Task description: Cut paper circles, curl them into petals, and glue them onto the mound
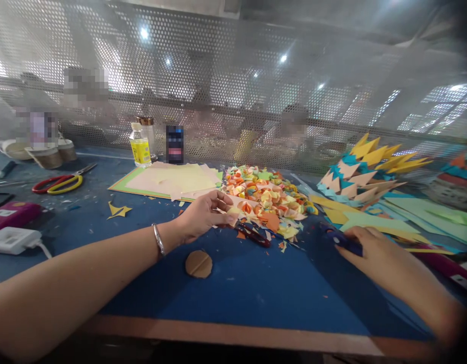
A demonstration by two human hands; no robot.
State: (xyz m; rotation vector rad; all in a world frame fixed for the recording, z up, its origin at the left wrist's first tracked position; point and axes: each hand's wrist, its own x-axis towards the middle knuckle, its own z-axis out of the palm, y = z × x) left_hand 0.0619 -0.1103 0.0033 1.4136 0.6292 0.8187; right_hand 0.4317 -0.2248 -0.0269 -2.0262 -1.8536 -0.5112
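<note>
My left hand (212,215), with a silver bangle at its wrist, is at the near left edge of a heap of cut paper pieces (261,194). Its thumb and fingertips pinch what looks like a small pale yellow paper piece (234,212). Just beyond the fingertips lies a dark red tool (256,235), too blurred to name. On the right, my right hand (366,242) is wrapped around a dark blue tool (341,238) shaped like a glue gun, its narrow end pointing left. A round brown cardboard disc (199,264) lies on the blue tabletop below my left hand.
Stacked paper sheets (165,179), a yellow-labelled bottle (141,146) and a phone (174,144) stand or lie behind. Scissors (60,183) and a white charger (15,239) are left. A pointed paper craft (364,174) and paper strips (388,222) sit right.
</note>
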